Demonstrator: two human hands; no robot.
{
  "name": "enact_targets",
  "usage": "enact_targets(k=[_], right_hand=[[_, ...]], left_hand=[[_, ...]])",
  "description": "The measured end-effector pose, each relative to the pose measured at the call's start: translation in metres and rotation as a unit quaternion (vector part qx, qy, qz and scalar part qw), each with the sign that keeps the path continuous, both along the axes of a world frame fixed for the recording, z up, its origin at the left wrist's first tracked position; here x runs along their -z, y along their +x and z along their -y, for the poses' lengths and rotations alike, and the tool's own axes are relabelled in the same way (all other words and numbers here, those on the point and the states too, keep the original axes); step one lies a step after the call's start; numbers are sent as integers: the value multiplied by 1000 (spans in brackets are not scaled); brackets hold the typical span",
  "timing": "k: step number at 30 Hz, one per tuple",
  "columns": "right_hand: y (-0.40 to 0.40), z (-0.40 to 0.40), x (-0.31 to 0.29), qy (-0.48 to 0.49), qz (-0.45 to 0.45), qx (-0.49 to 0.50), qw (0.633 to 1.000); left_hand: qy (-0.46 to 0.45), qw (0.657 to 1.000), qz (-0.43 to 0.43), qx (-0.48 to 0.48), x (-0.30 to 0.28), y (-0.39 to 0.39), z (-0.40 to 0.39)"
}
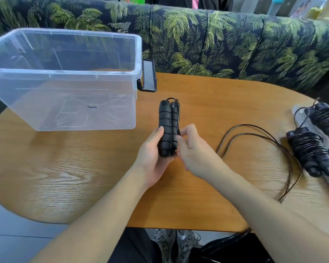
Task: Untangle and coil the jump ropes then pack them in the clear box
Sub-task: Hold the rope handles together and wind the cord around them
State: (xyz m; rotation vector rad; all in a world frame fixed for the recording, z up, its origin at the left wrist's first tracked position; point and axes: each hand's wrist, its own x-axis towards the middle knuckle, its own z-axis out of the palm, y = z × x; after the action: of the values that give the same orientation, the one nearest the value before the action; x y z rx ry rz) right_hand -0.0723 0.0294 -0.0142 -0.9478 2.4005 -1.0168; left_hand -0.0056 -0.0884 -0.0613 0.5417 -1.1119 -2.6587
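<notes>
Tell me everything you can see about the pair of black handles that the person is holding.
The pair of black handles looks like ribbed foam grips, laid side by side and pointing away from the person, raised above the wooden table. The left hand grips their lower part from the left, while the right hand pinches at their right edge. A thin black rope loops out of their far ends and runs down their right side; loose loops of it trail over the table to the right.

Open-topped clear plastic box far left, bare wooden worktop before it, loose black cord loops and wound black rope bundles crowding right edge
</notes>
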Motion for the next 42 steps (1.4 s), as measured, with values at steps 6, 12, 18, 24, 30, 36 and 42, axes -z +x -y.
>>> enact_targets(k=[6,12,18,24,30,36,42], right_hand=[[34,-11,10,169,-253,-42,952],[47,-15,9,91,-205,-61,973],[34,-29,8,34,-110,-77,990],[-8,-72,-12,74,-40,-80,993],[-46,-97,-23,127,-13,-139,982],[-73,-81,-19,162,-24,-39,986],[-92,-62,-32,110,155,-156,969]], left_hand=[[80,993,41,-82,2,-4,-2],[-10,996,29,-78,1,-2,-2],[27,995,-2,-98,-3,0,-5],[-51,998,1,-34,-7,4,-5],[-89,989,-24,114,-10,10,-5],[-107,944,-64,307,-6,15,1],[-176,881,-37,439,-13,11,8]])
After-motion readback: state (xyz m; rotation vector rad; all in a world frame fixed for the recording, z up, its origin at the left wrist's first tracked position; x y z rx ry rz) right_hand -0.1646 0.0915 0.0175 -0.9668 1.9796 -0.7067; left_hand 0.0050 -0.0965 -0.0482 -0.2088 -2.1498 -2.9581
